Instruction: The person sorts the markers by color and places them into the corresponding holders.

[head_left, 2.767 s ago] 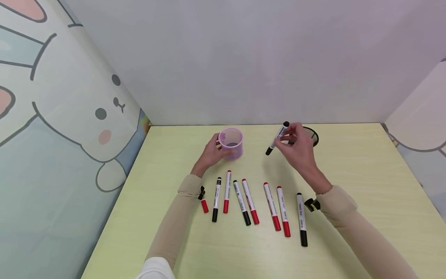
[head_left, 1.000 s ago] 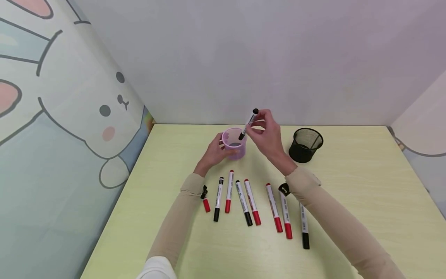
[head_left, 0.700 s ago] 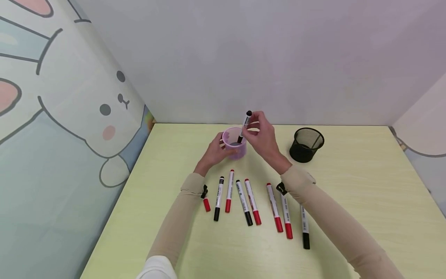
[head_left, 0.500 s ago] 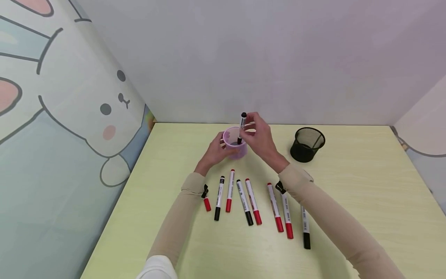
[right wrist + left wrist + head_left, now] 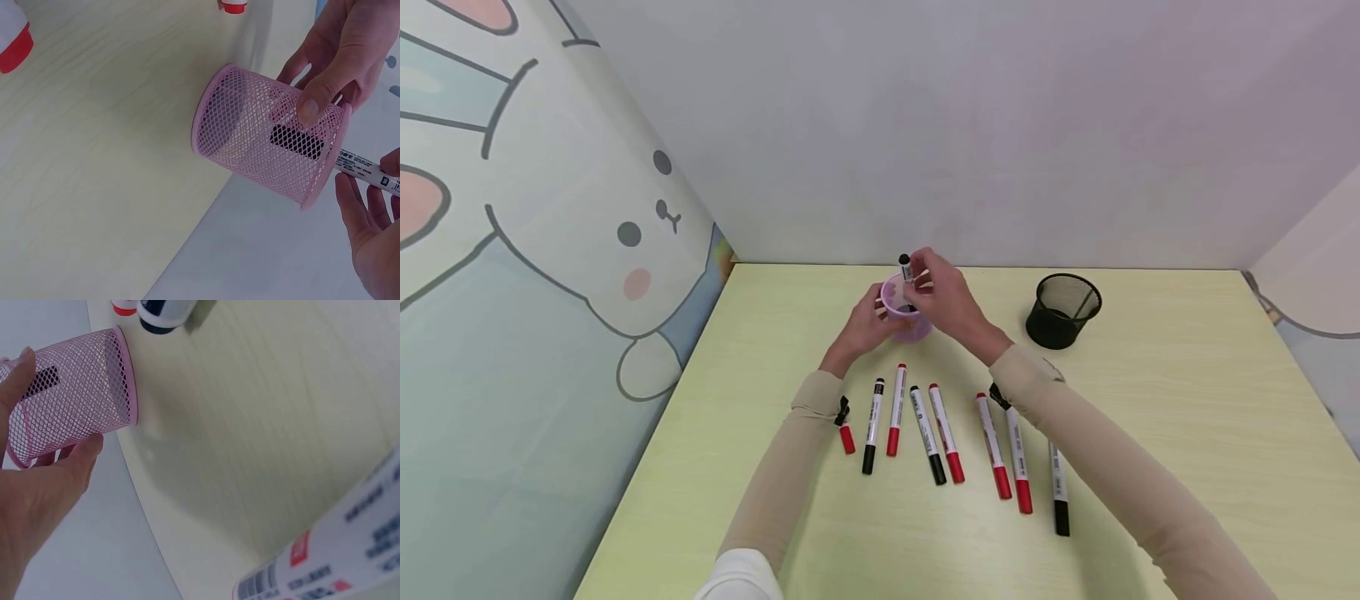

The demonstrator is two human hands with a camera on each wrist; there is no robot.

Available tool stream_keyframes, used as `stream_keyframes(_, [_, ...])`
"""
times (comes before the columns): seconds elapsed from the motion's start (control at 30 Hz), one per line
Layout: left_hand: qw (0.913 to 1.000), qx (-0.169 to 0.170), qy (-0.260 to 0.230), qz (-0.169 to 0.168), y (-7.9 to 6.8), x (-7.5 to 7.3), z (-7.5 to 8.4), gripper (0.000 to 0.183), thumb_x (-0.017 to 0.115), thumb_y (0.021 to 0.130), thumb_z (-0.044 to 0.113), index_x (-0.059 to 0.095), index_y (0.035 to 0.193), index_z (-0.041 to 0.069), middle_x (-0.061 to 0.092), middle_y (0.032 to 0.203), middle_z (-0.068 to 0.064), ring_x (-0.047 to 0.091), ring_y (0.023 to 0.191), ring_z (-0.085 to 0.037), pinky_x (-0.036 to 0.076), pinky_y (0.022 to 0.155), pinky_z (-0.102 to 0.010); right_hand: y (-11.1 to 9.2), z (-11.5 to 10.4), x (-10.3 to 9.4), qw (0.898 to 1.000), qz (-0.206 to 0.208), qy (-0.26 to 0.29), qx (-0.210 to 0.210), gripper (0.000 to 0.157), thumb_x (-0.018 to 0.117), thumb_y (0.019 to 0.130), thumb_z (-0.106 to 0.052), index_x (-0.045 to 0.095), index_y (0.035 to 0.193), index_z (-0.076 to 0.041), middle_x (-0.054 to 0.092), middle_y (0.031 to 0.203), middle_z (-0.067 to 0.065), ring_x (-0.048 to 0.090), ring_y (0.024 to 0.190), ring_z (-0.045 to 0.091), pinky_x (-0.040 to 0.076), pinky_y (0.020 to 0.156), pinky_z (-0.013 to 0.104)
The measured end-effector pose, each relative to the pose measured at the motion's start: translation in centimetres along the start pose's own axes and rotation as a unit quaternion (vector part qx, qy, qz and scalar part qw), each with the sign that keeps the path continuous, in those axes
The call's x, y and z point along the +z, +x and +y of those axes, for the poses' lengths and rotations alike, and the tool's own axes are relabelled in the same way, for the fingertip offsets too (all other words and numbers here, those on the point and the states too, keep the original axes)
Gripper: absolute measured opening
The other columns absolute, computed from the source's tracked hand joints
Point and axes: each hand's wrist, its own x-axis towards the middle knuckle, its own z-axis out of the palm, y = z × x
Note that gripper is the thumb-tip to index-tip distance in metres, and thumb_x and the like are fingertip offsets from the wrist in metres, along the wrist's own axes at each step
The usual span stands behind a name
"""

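Observation:
My left hand (image 5: 861,329) grips a pink mesh pen holder (image 5: 256,122) around its side near the back of the table, thumb on the near face. Between the thumb and fingers of my right hand (image 5: 953,298) is a white marker (image 5: 369,171) with black ends. Its lower end is inside the pen holder's mouth, where the black cap (image 5: 297,142) shows through the mesh. In the head view the marker's black top stands above the rim. The left wrist view shows the left thumb and fingers on opposite sides of the holder (image 5: 69,394).
A black mesh pen holder (image 5: 1051,328) stands at the back right. Several red-capped and black-capped markers lie in a loose row across the table, among them a black one (image 5: 872,427) and a red one (image 5: 988,442). A pale wall (image 5: 970,133) rises behind the table.
My right hand has carried the marker left from beside the black pen holder to the pink one, then lowered it into the mouth. My left hand keeps its grip on the pink holder.

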Motion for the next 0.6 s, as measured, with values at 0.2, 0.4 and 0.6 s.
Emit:
stream_keyframes(0.2, [1.0000, 0.001, 0.004, -0.001, 0.01, 0.02, 0.01, 0.073, 0.076, 0.094, 0.012, 0.034, 0.154, 0.006, 0.044, 0.155, -0.011, 0.045, 0.141, -0.026, 0.042, 0.115, -0.041, 0.15, -0.07, 0.30, 0.998, -0.059, -0.004, 0.005, 0.029, 0.067, 0.096, -0.003, 0.054, 0.122, 0.000, 0.062, 0.111, 0.013, 0.066, 0.101, 0.027, 0.060, 0.089, 0.039])
stream_keyframes(0.4, [1.0000, 0.007, -0.003, -0.003, 0.06, -0.03, -0.09, 0.068, 0.074, 0.094, 0.006, 0.036, 0.151, 0.003, 0.045, 0.154, -0.014, 0.045, 0.142, -0.026, 0.041, 0.115, -0.039, 0.42, -0.24, 0.42, 0.994, -0.106, -0.020, 0.005, 0.025, 0.065, 0.097, -0.001, 0.054, 0.120, -0.001, 0.062, 0.112, 0.014, 0.064, 0.103, 0.027, 0.059, 0.088, 0.041])
stream_keyframes(0.6, [0.9999, -0.006, 0.007, -0.004, 0.04, -0.10, -0.05, 0.063, 0.072, 0.096, 0.008, 0.038, 0.148, 0.005, 0.046, 0.151, -0.013, 0.046, 0.140, -0.027, 0.043, 0.114, -0.037, 0.73, -0.24, 0.53, 0.989, -0.142, -0.030, -0.010, 0.023, 0.065, 0.099, -0.001, 0.055, 0.120, 0.001, 0.064, 0.113, 0.017, 0.064, 0.106, 0.030, 0.057, 0.091, 0.046])
